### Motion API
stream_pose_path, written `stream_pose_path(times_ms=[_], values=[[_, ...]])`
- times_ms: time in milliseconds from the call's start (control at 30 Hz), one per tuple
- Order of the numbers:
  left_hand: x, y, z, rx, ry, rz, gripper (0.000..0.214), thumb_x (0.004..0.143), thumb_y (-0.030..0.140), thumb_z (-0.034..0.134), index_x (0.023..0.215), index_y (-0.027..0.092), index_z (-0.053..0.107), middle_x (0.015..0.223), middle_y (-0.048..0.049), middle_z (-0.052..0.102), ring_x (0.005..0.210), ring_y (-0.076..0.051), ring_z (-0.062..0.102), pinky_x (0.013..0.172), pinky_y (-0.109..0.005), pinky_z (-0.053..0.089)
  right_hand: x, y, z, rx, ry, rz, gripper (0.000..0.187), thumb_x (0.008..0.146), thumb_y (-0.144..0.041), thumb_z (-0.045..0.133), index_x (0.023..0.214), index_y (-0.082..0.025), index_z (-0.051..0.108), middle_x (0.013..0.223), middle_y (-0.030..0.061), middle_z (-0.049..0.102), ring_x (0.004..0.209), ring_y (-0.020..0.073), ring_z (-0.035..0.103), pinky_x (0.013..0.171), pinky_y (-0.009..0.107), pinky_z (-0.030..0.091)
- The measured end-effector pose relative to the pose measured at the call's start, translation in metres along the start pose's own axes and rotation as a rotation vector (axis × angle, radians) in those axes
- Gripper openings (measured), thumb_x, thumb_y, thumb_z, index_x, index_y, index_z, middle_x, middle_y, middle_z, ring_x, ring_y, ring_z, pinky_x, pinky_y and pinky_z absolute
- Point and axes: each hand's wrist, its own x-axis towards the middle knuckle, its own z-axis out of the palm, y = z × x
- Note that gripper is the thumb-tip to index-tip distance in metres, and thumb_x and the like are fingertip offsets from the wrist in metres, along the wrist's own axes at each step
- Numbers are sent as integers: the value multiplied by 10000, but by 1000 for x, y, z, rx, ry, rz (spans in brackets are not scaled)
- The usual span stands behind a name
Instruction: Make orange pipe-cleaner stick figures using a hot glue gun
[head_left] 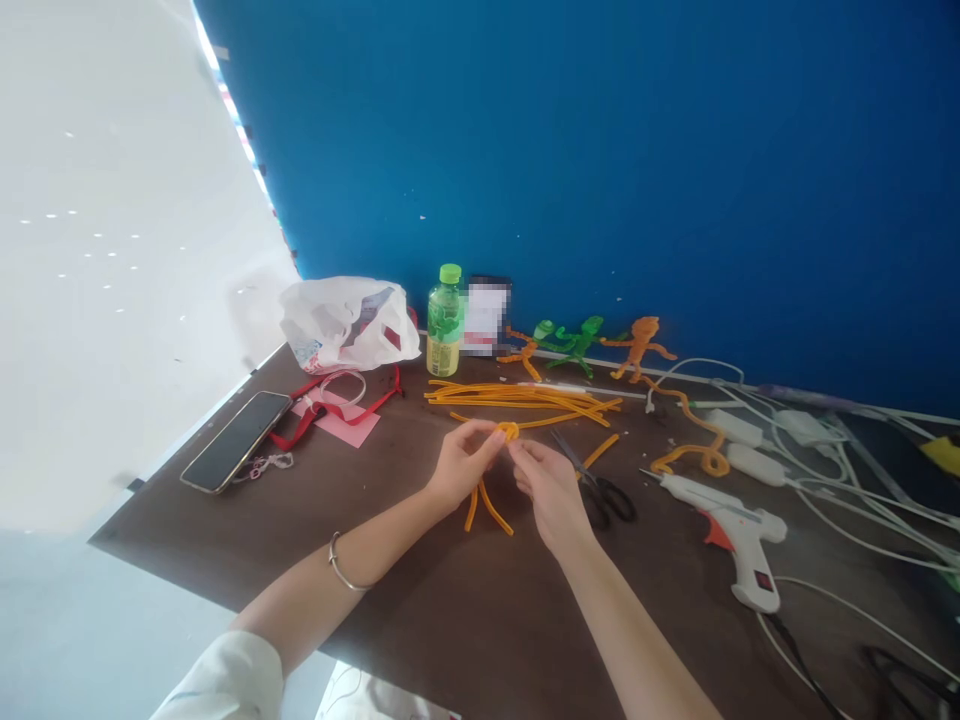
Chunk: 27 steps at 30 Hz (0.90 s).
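My left hand (463,464) and my right hand (546,488) meet above the dark wooden table (420,610), pinching an orange pipe cleaner (508,431) between them. Its top is twisted into a small loop, and two ends (487,507) hang down toward the tabletop. A loose bundle of orange pipe cleaners (517,398) lies just beyond my fingers. Black-handled scissors (600,495) lie near my right hand, not touching it. A silver bangle (341,565) circles my left wrist.
Pipe-cleaner figures (577,345) stand at the back beside a green-capped bottle (444,320) and a white plastic bag (349,325). A phone (236,442) and red ribbon (337,405) lie left; a white glue gun (720,525) and white cables (825,480) lie right.
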Motion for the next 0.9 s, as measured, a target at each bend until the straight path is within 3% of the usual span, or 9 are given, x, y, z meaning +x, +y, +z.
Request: stream_pose_path(times_ms=[100,233,400,567,767,900], values=[[0,0,0,2,-11,3,303,680,421,658,790,145,600,579,20,547,441,-55,434,431,-200,350,1,-2,-3,81,-77,62,293,634,-426,689,653,-157,574,474,-91,293,419,41,182,405,219,107],[-1,3,0,-54,-37,-16,280,692,402,654,784,145,591,599,19,551,440,-48,432,428,-193,344,2,-4,-6,39,-78,16,307,608,-412,718,716,-148,604,540,-55,420,449,48,244,417,227,124],[-2,5,1,-59,-50,-13,282,685,397,660,786,142,596,617,13,560,454,-48,428,437,-195,344,2,-4,-6,137,-145,80,267,634,-382,703,668,-152,572,519,-77,321,436,42,205,409,216,129],[-2,5,1,-23,-29,0,303,662,414,672,777,141,608,608,13,567,459,-54,436,453,-204,354,3,-6,-7,259,-217,163,241,639,-344,678,612,-162,524,594,-49,389,432,41,251,382,206,171],[-2,4,1,-45,-18,-40,300,673,413,664,786,143,601,642,10,581,447,-44,433,440,-196,346,0,-7,-3,137,-77,41,236,623,-352,707,688,-163,581,582,-45,420,474,62,347,381,190,235],[-2,4,0,-14,-20,-22,286,689,403,654,787,141,597,621,12,572,451,-48,435,443,-194,350,-2,-10,-5,172,-140,94,242,631,-353,709,697,-150,596,628,-36,433,452,36,316,362,179,175]])
